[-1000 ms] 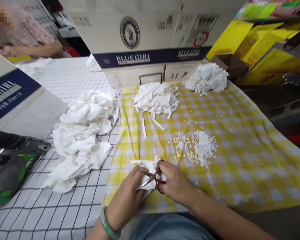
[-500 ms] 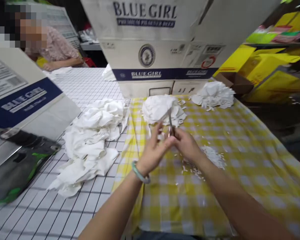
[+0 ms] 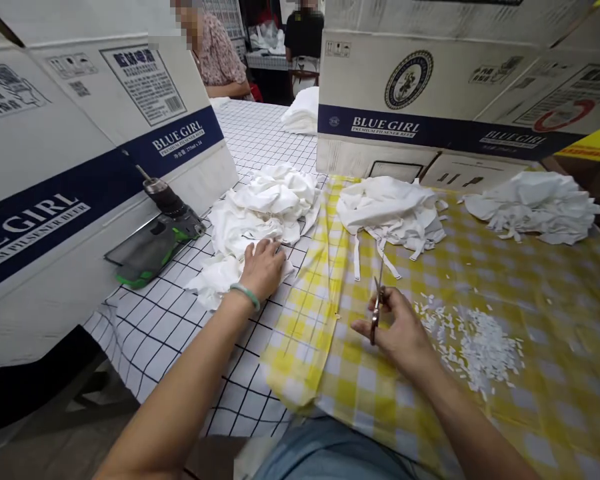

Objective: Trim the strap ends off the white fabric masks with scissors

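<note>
My left hand [image 3: 265, 270], with a green bangle at its wrist, rests on the near part of a loose pile of white fabric pieces [image 3: 267, 207]. Its fingers are a little apart and lie over the cloth; their tips are partly hidden. Small scissors [image 3: 377, 313] are held in my right hand [image 3: 397, 327] above the yellow checked cloth, blades pointing away from me. Just beyond the scissors sits a second heap of white fabric pieces [image 3: 387, 203], with thin strips hanging toward me. Small white clippings [image 3: 485, 350] lie scattered to the right of my right hand.
A grey and green power drill [image 3: 165, 233] lies at left by a white carton [image 3: 105, 153]. Another carton [image 3: 380, 150] stands at the back. More white fabric [image 3: 535, 207] is heaped at right. A person in a patterned top [image 3: 220, 53] sits across the table.
My left hand has moved away from the scissors, leftward onto the fabric pile. My right hand still holds the scissors. The view has turned left, showing more of the left carton and the drill.
</note>
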### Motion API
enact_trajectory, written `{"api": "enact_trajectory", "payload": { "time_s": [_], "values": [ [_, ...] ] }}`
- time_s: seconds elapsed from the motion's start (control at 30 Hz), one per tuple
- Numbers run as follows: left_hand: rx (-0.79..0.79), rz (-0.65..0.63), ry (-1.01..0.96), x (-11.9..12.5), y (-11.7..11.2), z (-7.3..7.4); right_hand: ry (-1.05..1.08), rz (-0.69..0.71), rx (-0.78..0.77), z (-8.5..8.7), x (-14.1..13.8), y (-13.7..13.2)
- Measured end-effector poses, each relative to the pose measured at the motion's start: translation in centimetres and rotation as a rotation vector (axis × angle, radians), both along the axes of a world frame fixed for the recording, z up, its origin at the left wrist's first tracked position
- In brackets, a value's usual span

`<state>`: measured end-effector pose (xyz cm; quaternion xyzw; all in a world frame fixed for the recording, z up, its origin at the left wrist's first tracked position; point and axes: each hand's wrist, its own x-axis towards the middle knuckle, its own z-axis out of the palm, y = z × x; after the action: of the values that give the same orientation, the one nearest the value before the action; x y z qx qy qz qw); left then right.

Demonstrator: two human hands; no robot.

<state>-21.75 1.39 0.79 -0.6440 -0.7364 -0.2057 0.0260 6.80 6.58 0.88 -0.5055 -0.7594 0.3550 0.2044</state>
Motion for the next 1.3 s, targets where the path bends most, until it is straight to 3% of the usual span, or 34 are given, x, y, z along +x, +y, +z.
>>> {"api": "enact_trajectory", "payload": {
  "time_s": [0.07, 0.13, 0.23, 0.3, 0.37, 0.43, 0.5, 0.57, 0.7, 0.8, 0.9, 0.97, 1.07, 1.17, 1.23, 1.3],
  "values": [
    [0.008, -0.067, -0.013, 0.6, -0.5, 0.2, 0.064, 0.019, -0.051, 0.4, -0.9, -0.6],
    [0.052, -0.133, -0.050, 3.8, -1.8, 0.6, 0.200, 0.026, -0.108, 0.7, -1.5, -1.2],
    [0.169, -0.287, -0.183, 10.0, -4.4, 1.0, 0.371, 0.077, -0.315, 1.0, -1.3, -1.7],
    [0.147, -0.379, -0.308, 12.2, -5.8, 1.0, 0.398, 0.074, -0.435, 0.8, -0.3, -1.7],
    [0.110, -0.362, -0.412, 11.9, -6.5, 0.6, 0.370, 0.001, -0.465, 0.2, 1.2, -1.7],
    [0.113, -0.242, -0.412, 9.7, -6.2, 0.0, 0.328, -0.063, -0.446, -0.8, 2.8, -1.9],
    [0.086, -0.143, -0.299, 7.3, -5.2, -0.7, 0.298, -0.103, -0.379, -1.7, 4.0, -2.2],
    [0.010, -0.147, -0.170, 5.8, -3.8, -1.2, 0.254, -0.143, -0.239, -2.0, 4.5, -2.7],
    [-0.059, -0.303, -0.140, 6.0, -2.5, -1.4, 0.111, -0.132, 0.040, -0.3, 3.5, -3.5],
    [0.018, -0.292, -0.247, 7.5, -3.5, -0.3, 0.185, 0.013, 0.094, 1.2, 1.4, -4.0],
    [0.125, -0.190, -0.464, 8.9, -5.6, 1.5, 0.270, 0.227, 0.077, 0.9, -0.7, -4.2],
    [0.089, -0.119, -0.649, 9.4, -7.0, 2.4, 0.292, 0.287, 0.050, 0.1, -1.6, -4.2],
    [-0.174, -0.040, -1.031, 9.7, -8.1, 2.8, 0.396, 0.181, -0.033, -0.7, -2.0, -4.1],
    [-0.491, -0.126, -1.586, 10.3, -8.1, 2.3, 0.563, 0.101, -0.118, -0.1, -1.8, -4.0],
    [-0.573, -0.214, -1.900, 11.3, -7.7, 1.8, 0.616, 0.091, -0.168, 0.8, -1.6, -4.0],
    [-0.555, -0.204, -2.072, 12.4, -7.3, 1.5, 0.643, 0.069, -0.202, 1.6, -1.4, -3.9]
  ]
}}
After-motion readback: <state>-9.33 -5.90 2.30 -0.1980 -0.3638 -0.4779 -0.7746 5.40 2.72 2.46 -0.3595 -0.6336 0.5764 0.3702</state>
